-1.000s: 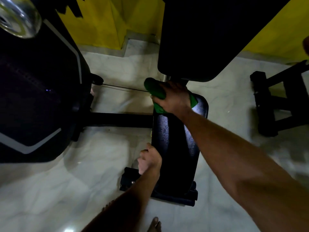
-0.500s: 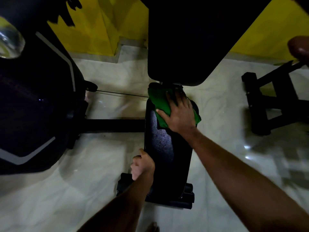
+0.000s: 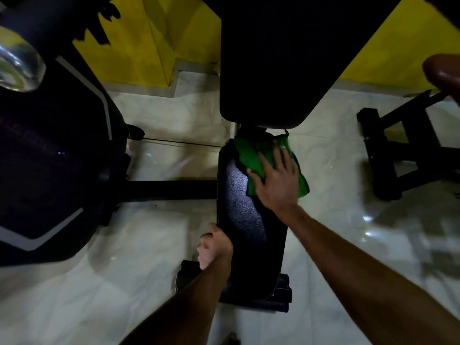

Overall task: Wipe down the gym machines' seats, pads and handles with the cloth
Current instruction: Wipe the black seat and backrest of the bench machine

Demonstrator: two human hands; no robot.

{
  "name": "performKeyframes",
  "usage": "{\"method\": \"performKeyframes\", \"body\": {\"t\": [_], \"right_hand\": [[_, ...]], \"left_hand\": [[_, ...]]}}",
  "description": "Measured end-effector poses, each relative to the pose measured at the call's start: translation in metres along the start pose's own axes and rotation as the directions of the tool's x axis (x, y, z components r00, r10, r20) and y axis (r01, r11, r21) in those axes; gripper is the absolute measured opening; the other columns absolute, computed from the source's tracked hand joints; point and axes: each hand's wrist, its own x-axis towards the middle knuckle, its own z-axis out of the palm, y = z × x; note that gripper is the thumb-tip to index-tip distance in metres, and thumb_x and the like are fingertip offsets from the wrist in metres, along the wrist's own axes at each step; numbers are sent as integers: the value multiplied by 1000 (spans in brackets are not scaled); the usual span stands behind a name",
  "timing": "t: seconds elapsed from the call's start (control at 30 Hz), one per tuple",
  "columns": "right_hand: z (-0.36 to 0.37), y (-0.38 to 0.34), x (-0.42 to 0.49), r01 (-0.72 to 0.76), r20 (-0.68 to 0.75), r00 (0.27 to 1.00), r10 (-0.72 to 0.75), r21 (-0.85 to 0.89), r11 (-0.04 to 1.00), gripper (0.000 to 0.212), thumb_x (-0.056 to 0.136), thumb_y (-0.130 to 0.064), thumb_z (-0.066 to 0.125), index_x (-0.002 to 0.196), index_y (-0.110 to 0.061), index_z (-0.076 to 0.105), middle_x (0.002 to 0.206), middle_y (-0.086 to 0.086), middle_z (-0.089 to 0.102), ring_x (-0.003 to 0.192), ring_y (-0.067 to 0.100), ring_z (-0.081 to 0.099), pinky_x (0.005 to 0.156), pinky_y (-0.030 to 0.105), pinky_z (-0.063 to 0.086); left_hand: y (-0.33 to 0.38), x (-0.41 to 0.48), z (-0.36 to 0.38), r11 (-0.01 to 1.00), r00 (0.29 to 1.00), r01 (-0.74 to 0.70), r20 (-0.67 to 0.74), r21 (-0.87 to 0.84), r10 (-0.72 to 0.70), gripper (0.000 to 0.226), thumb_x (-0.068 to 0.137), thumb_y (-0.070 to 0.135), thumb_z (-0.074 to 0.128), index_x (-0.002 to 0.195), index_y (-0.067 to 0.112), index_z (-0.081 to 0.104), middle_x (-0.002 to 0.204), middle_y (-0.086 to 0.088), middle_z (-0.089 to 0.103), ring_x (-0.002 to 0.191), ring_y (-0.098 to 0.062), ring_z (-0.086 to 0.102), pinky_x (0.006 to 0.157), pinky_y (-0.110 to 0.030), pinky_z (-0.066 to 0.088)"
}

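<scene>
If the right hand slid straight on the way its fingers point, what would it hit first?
Likely the lower end of the black back pad, just past the seat. The right hand lies flat on the green cloth, fingers aimed there, though depth is unclear.

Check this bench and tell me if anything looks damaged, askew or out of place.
Nothing stands out. The right hand presses the green cloth flat on the far end of the seat, the left hand sits curled at the seat's left edge, and its surface looks whole. The dim light would hide small tears.
</scene>
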Motion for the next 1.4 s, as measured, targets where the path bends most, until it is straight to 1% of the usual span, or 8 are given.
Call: {"method": "performKeyframes", "body": {"t": [0.23,0.4,0.47,0.63,0.83,1.17,1.3,1.4], "right_hand": [[8,-24,9,724,186,658,-730,112,681,63,95,-73,42,150,-44,45,169,-3,22,156,23,21,121,48,22],[0,3,68,152,75,985,-153,15,988,90,79,-95,39,136,-30,63,128,9,69,111,30,67,88,37,53],[-8,7,70,-113,115,987,113,0,994,97,70,-101,37,122,-25,69,105,9,74,94,31,70,75,33,49],[-13,7,13,-462,155,887,435,304,833,118,62,-92,63,155,-26,34,156,16,40,141,38,39,110,54,39],[-8,-30,-97,-521,104,850,516,302,798,111,75,-82,64,162,-30,20,168,14,17,151,34,22,121,48,26],[-19,-57,-180,189,119,972,-201,107,976,74,90,-74,48,156,-41,37,171,4,15,157,23,16,123,51,21],[-23,-60,-198,-225,87,973,214,135,965,98,77,-89,52,158,-37,34,171,5,15,157,24,15,125,49,21],[-18,-92,-225,-581,69,808,585,258,772,108,75,-86,61,160,-29,29,168,15,18,155,32,20,123,45,23]], "left_hand": [[-7,13,10,986,998,-62,-4,153,63,49,105,28,11,147,22,35,151,-13,39,134,-32,42,107,-36,32],[-10,21,14,1000,1000,1,4,9,-1,52,103,38,15,143,17,41,147,-15,43,131,-30,45,107,-37,34],[-9,19,14,995,1000,27,16,-92,-25,57,103,45,19,142,11,42,145,-18,44,132,-33,44,109,-41,34],[-8,13,9,999,999,9,35,-40,-7,53,104,39,15,146,16,38,150,-14,41,136,-29,41,111,-37,28],[-9,10,3,971,992,-2,123,-239,32,54,104,41,26,142,7,44,149,-19,43,137,-36,40,113,-41,29],[-62,28,-24,776,746,311,646,-548,158,45,100,44,42,120,13,67,114,-14,72,103,-31,68,91,-45,54],[-82,27,-27,837,727,313,680,-448,92,43,100,40,40,122,11,65,99,-11,72,85,-26,66,76,-36,53],[-79,25,-29,862,729,295,680,-413,77,48,100,48,36,120,14,64,108,-10,69,94,-27,61,87,-37,46]]}}
